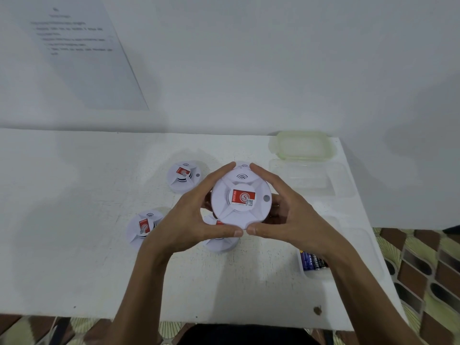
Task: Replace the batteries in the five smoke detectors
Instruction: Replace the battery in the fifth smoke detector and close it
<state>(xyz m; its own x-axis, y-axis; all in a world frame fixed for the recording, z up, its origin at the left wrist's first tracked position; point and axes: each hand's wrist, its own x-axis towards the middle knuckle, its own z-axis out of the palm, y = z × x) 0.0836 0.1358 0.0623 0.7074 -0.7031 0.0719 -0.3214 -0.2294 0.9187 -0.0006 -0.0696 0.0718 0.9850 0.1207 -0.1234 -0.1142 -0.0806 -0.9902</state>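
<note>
Entry: both hands on one unit.

Grip: the left hand (196, 220) and the right hand (291, 215) clasp the rim of a white smoke detector (241, 195) from opposite sides, fingers curled round its edge. The thumbs come close together at the near edge and the fingertips at the far edge. Neither hand holds anything else.

Position: the smoke detector is lifted off the table (74, 220), over its middle, with the red label (244, 196) facing up toward my camera.

Key relation: the unit is a flat disc, so it has no long axis across the table. Its short axis runs through the label, roughly up at me. The hands sit left and right of that axis, evenly, so neither is nearer. I judge the coming move to be a twist about that axis to free the back, one hand bracing and the other turning. The underside is hidden, so I cannot tell whether any fingers already bear on a separate base.

Supplies: the batteries (312, 261) lie in a clear tray (313, 275) near the right edge, partly under the right forearm, so the right hand is the nearer one.

Other units:
- A second detector (183, 176) sits at far left.
- A third detector (144, 227) sits at near left.
- A fourth detector (219, 244) sits directly below the held one, mostly covered.
- A white edge with a wave mark behind the held unit may be the fifth, but too little of it shows to be sure.
</note>
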